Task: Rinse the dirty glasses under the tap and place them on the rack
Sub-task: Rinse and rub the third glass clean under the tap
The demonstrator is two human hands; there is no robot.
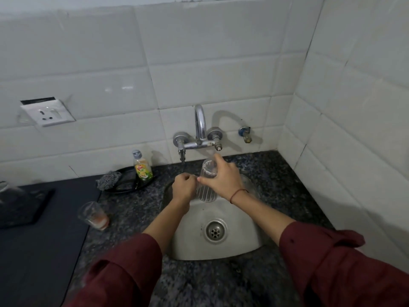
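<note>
**Head view, sole entry**

- **Glass**: clear and ribbed, held tilted over the sink just below the tap, with its wider end lowest.
- **Right hand**: wrapped round the glass, fingers over the upper end and thumb on the near wall.
- **Left hand**: fingers curled, just beside the glass's left wall. Whether it grips or merely touches cannot be told.
- **Water:** no stream can be made out.
- **Second glass**: stands on the counter left of the sink, with reddish residue in its base, not yet rinsed.
- **Dark tray**: at the far left. It may be the rack, though this is uncertain.

**Hazards, as judged**

- **Slip:** wet ribbed glass carried mainly by one hand could slide out and strike the basin or the tap spout, chipping the rim.
- **Knock:** the upper end sits close under the tap fittings, so a careless lift could rap it against the metal.
- **Poor rinse:** with the mouth angled down, water may run off the outside only.
- **Carry:** the route left to the tray passes over the second glass, and a trailing sleeve or elbow could topple it.
</note>
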